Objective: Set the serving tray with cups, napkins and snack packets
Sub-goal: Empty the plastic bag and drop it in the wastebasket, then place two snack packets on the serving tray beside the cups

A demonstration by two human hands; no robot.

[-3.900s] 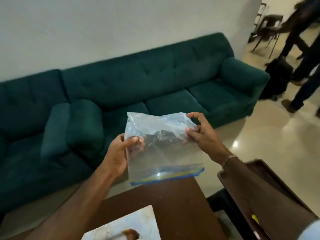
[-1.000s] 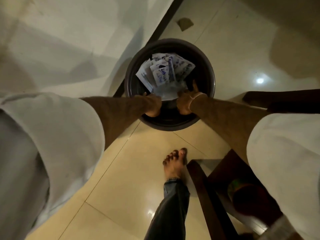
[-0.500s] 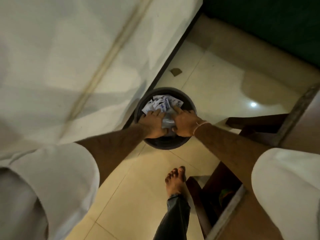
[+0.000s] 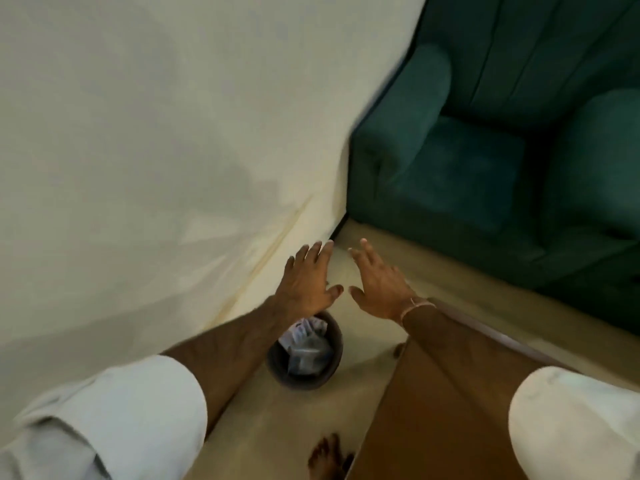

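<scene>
A bare foot (image 4: 325, 457) stands on the floor beside a brown table (image 4: 440, 403), then a dark bin (image 4: 304, 351) holding a clear plastic bag (image 4: 308, 351) and printed packets (image 4: 303, 329) sits below the empty, spread-fingered left hand (image 4: 308, 282) and right hand (image 4: 381, 282), with a green sofa (image 4: 485, 168) beyond.

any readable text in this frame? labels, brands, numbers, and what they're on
None can be read.
Packets in the dark bin on the floor: blue print on white, too small and blurred to read.
Clear plastic bag in the bin: no text visible.
Left hand, right hand, wall, green sofa, brown table: no markings visible.
</scene>
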